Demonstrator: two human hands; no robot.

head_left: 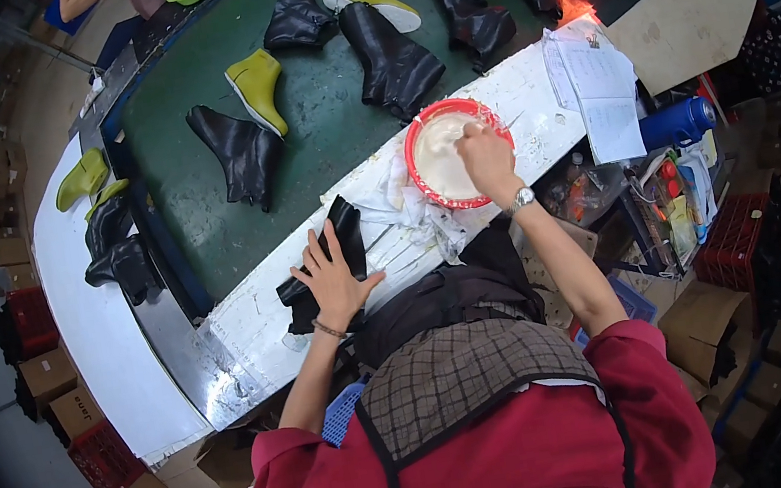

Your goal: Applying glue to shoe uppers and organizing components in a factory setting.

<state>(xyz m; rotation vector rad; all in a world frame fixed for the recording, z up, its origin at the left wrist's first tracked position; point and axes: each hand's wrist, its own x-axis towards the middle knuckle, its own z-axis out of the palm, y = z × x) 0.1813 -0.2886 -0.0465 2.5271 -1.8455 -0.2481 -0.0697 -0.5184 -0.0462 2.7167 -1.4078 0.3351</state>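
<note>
At eight o'clock the left hand [335, 280] lay, fingers spread, on the black piece [344, 226]; at two, the right hand [487, 159] bent over the red-rimmed bowl [413, 162], fingers curled, their hold unclear.

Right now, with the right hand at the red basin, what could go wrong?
White paste could drip from the right hand onto the white bench. The black boot close beside the red basin might get smeared. The black piece under the left hand could shift if pressure eases.

Rests left hand [334, 288] on black boot upper [344, 226] on white tabletop [258, 339], reaches right hand [487, 161] into red bowl [413, 162] of white paste [438, 158].
</note>
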